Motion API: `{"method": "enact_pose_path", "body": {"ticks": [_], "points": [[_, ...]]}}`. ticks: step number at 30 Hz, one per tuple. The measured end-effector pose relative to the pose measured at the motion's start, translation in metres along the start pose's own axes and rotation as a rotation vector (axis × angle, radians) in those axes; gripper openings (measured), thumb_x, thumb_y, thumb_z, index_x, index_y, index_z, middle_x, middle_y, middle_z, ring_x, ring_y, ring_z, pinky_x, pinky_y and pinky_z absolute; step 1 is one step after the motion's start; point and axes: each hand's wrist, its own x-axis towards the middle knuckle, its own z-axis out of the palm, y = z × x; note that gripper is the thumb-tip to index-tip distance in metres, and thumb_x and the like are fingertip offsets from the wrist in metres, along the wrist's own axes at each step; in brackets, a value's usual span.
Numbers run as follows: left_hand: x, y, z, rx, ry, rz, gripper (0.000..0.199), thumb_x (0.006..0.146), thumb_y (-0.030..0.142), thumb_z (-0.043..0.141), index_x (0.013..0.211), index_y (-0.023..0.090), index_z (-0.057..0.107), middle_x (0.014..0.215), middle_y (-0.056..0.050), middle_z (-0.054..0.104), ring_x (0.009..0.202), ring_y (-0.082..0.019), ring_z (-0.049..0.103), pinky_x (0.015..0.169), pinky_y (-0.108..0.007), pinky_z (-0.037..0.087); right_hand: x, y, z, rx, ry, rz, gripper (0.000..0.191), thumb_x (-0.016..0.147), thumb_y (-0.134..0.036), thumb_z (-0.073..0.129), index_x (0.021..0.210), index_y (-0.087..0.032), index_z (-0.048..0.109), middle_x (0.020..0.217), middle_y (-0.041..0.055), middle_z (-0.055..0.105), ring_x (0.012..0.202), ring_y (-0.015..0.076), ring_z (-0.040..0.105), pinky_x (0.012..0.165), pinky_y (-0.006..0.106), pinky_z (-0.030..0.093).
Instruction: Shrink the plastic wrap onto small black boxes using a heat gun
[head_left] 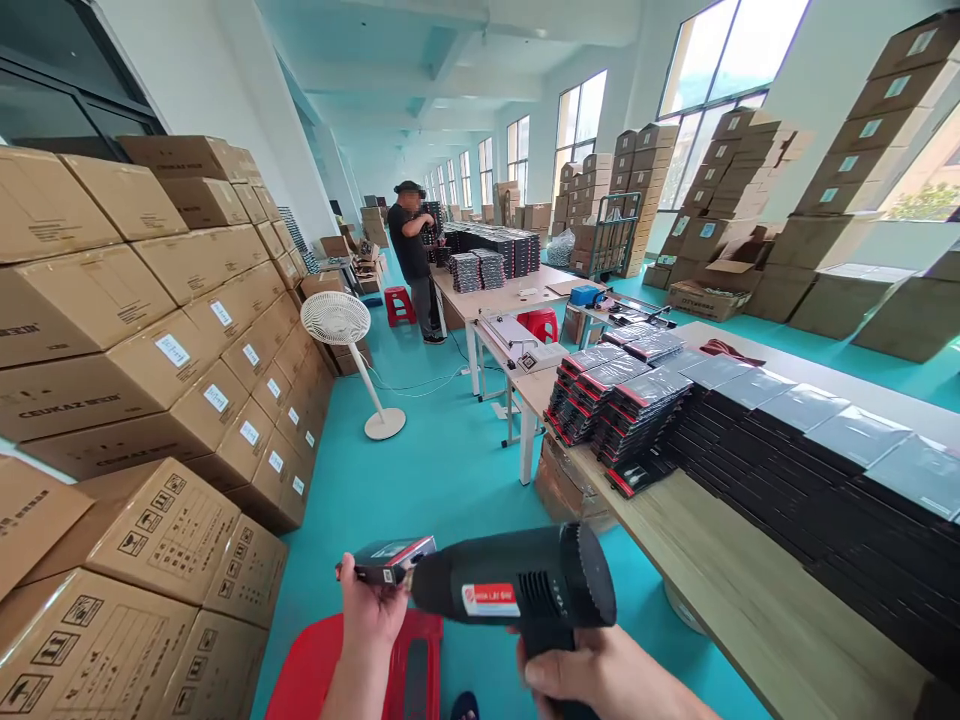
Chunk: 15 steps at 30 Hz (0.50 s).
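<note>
My right hand (577, 665) is wrapped round the grip of a black heat gun (502, 582) with a red and white label on its side. The gun lies level, its nozzle pointing left. Just past the nozzle, my left hand (375, 605) holds up a flat black box (390, 555) with red edging and a shiny top. The nozzle is close to the box's right end; whether they touch I cannot tell. Beneath my left arm is a red plastic stool (307, 665).
At right, a long wooden table (697, 545) bears stacked wrapped boxes (630, 390) and rows of black boxes (795, 480). Cartons (150, 350) line the left. A white fan (337, 325) stands ahead on the floor. Farther off, a person (412, 250) stands beside another table (487, 300).
</note>
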Motion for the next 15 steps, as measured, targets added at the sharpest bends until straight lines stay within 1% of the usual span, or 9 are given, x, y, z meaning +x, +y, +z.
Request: {"method": "enact_pose_path", "body": {"ticks": [2, 3, 4, 5, 6, 8, 9, 13, 15], "points": [[-0.002, -0.002, 0.003, 0.01, 0.053, 0.106, 0.037, 0.097, 0.047, 0.044, 0.107, 0.023, 0.07, 0.076, -0.004, 0.078, 0.068, -0.024, 0.074, 0.075, -0.042, 0.061, -0.001, 0.002, 0.001, -0.011, 0.0, 0.033, 0.023, 0.07, -0.037, 0.067, 0.081, -0.016, 0.065, 0.065, 0.0015, 0.062, 0.062, 0.0163, 0.053, 0.061, 0.03, 0.04], [-0.003, -0.003, 0.004, 0.007, 0.066, 0.154, 0.036, 0.098, 0.045, 0.044, 0.107, 0.022, 0.07, 0.077, -0.004, 0.078, 0.07, -0.024, 0.074, 0.074, -0.041, 0.061, -0.002, 0.003, 0.001, 0.004, 0.034, 0.011, 0.026, 0.071, -0.039, 0.066, 0.084, -0.017, 0.065, 0.064, 0.0007, 0.06, 0.062, 0.0164, 0.053, 0.062, 0.03, 0.041], [-0.004, -0.004, 0.005, 0.001, 0.062, 0.168, 0.034, 0.098, 0.044, 0.045, 0.108, 0.022, 0.069, 0.079, -0.004, 0.078, 0.072, -0.024, 0.075, 0.075, -0.041, 0.061, -0.002, 0.003, 0.003, 0.03, 0.077, -0.028, 0.028, 0.071, -0.041, 0.066, 0.086, -0.018, 0.063, 0.065, -0.0002, 0.059, 0.061, 0.0167, 0.053, 0.061, 0.031, 0.042], [-0.005, -0.005, 0.006, -0.007, 0.057, 0.173, 0.032, 0.098, 0.043, 0.047, 0.11, 0.023, 0.069, 0.08, -0.004, 0.078, 0.075, -0.024, 0.075, 0.075, -0.041, 0.061, -0.003, 0.003, 0.004, 0.042, 0.102, -0.057, 0.028, 0.07, -0.041, 0.066, 0.087, -0.019, 0.062, 0.065, -0.0008, 0.058, 0.06, 0.0167, 0.052, 0.06, 0.031, 0.042], [-0.005, -0.006, 0.007, -0.016, 0.055, 0.173, 0.031, 0.097, 0.043, 0.048, 0.111, 0.023, 0.068, 0.081, -0.004, 0.078, 0.076, -0.024, 0.075, 0.076, -0.041, 0.061, -0.002, 0.002, 0.006, 0.038, 0.096, -0.057, 0.027, 0.07, -0.04, 0.065, 0.086, -0.019, 0.062, 0.066, -0.0007, 0.058, 0.06, 0.0166, 0.052, 0.059, 0.031, 0.042], [-0.003, -0.007, 0.006, -0.03, 0.073, 0.18, 0.033, 0.096, 0.045, 0.048, 0.111, 0.023, 0.068, 0.079, -0.003, 0.077, 0.073, -0.024, 0.074, 0.075, -0.041, 0.061, 0.0, 0.001, 0.008, -0.001, 0.053, -0.015, 0.023, 0.07, -0.037, 0.065, 0.083, -0.018, 0.063, 0.067, 0.0001, 0.058, 0.061, 0.0162, 0.052, 0.059, 0.03, 0.042], [-0.001, -0.007, 0.006, -0.037, 0.088, 0.186, 0.034, 0.096, 0.047, 0.047, 0.11, 0.023, 0.068, 0.079, -0.003, 0.077, 0.073, -0.024, 0.074, 0.075, -0.041, 0.061, 0.001, 0.0, 0.008, -0.015, 0.054, -0.008, 0.022, 0.07, -0.037, 0.066, 0.081, -0.017, 0.063, 0.066, 0.0003, 0.058, 0.061, 0.0161, 0.052, 0.059, 0.03, 0.041], [0.004, -0.006, 0.002, -0.076, 0.086, 0.182, 0.034, 0.096, 0.046, 0.046, 0.11, 0.023, 0.067, 0.088, -0.006, 0.077, 0.084, -0.027, 0.073, 0.079, -0.046, 0.06, 0.003, 0.002, -0.001, 0.031, 0.198, -0.09, 0.031, 0.069, -0.042, 0.069, 0.087, -0.018, 0.06, 0.064, -0.0013, 0.056, 0.059, 0.0164, 0.051, 0.058, 0.031, 0.043], [0.004, -0.005, 0.001, -0.093, 0.063, 0.174, 0.034, 0.096, 0.044, 0.046, 0.113, 0.023, 0.067, 0.093, -0.007, 0.076, 0.09, -0.029, 0.073, 0.082, -0.048, 0.059, -0.001, 0.006, -0.009, 0.096, 0.175, -0.072, 0.034, 0.068, -0.041, 0.07, 0.09, -0.018, 0.061, 0.068, -0.0005, 0.057, 0.059, 0.0163, 0.052, 0.055, 0.03, 0.043]]}}
